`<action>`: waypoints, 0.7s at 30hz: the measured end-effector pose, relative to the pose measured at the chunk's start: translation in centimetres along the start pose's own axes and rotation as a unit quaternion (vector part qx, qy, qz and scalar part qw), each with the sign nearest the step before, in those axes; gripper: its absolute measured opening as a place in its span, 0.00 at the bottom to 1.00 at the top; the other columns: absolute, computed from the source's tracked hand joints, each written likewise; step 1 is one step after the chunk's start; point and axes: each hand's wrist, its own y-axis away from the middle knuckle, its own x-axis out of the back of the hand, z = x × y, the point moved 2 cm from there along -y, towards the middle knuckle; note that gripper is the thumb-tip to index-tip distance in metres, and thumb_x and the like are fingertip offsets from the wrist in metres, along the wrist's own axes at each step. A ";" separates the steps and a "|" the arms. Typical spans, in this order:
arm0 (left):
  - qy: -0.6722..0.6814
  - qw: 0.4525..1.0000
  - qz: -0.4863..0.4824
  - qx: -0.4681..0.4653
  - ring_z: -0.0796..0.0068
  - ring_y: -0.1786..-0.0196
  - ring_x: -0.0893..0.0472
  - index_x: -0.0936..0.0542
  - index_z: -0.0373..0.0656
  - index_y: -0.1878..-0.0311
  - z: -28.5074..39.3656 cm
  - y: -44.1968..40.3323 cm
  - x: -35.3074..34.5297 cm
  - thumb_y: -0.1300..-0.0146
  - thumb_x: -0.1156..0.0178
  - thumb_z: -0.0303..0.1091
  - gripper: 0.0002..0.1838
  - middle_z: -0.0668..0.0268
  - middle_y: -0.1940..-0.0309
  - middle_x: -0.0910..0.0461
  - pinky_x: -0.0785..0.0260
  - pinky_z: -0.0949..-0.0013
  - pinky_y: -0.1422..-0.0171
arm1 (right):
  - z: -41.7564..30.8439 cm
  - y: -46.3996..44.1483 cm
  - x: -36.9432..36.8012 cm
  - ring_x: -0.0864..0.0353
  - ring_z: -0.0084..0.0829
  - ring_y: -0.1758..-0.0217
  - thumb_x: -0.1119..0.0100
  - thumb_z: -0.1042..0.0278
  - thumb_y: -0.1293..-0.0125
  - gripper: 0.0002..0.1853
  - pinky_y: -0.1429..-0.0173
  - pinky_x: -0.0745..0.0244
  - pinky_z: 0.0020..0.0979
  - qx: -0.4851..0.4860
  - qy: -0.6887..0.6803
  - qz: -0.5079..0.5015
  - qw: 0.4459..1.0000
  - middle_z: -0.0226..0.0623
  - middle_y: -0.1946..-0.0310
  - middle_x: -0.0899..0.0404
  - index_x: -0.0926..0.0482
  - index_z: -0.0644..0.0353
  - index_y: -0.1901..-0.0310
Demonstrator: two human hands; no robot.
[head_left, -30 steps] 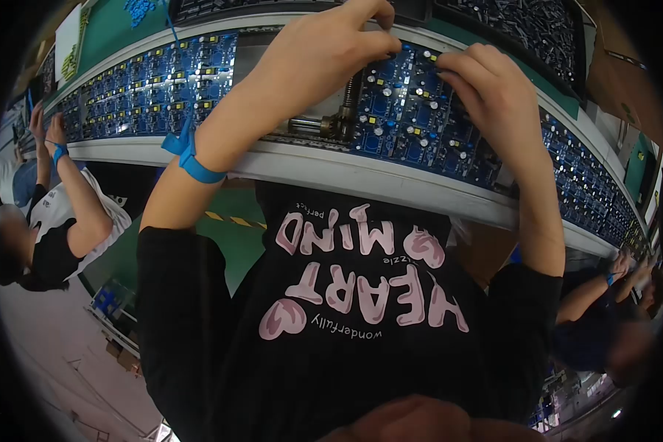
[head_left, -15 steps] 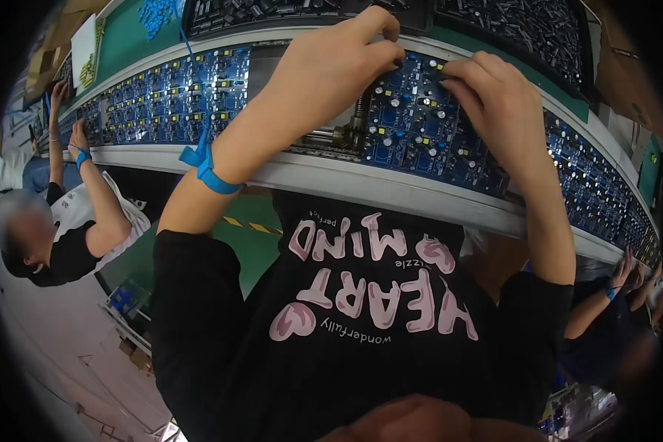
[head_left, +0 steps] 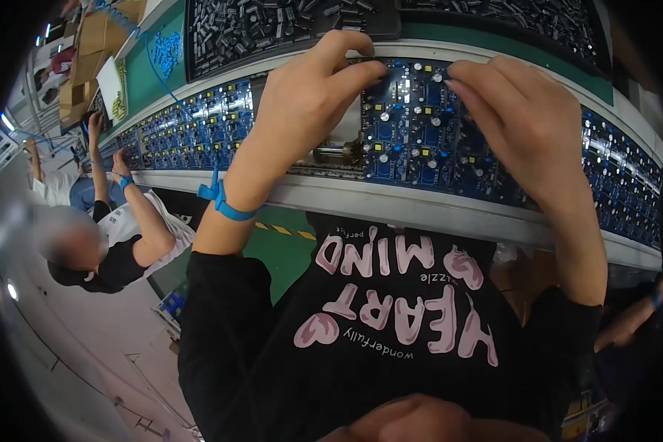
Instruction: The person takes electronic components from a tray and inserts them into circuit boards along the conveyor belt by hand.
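A blue circuit board panel [head_left: 409, 140] with white, yellow and blue parts lies on the line in front of me. My left hand [head_left: 313, 99], wearing a blue wrist strap [head_left: 228, 206], is at the panel's upper left. Its thumb and forefinger are bent inward, and whatever is between the tips is hidden. My right hand [head_left: 527, 121] reaches over the panel's upper right. There the thumb and forefinger pinch close together beside a round silver part [head_left: 437, 76]; anything held is too small to make out.
Behind the line stand a black tray [head_left: 272, 29] heaped with dark cylindrical parts and a second such tray [head_left: 516, 9]. More board panels [head_left: 191, 121] lie to the left, others [head_left: 619, 166] to the right. A co-worker [head_left: 136, 221] works at the left. A metal rail [head_left: 420, 193] runs along the near side.
The camera view has shifted, so the scene sits lower and further right. My left hand's fingertips have moved slightly left and down over the panel; my right hand stays at its upper right.
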 end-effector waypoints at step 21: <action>-0.020 0.998 -0.046 -0.024 0.77 0.67 0.17 0.13 0.47 0.57 0.5 -1.3 0.3 0.47 0.28 0.23 0.13 0.69 0.51 0.19 0.25 0.70 0.65 | -0.2 -0.1 0.1 0.18 0.31 0.70 0.29 0.71 0.39 0.09 0.66 0.24 0.30 0.011 -0.015 0.021 1.000 0.31 0.70 0.18 0.14 0.57 0.57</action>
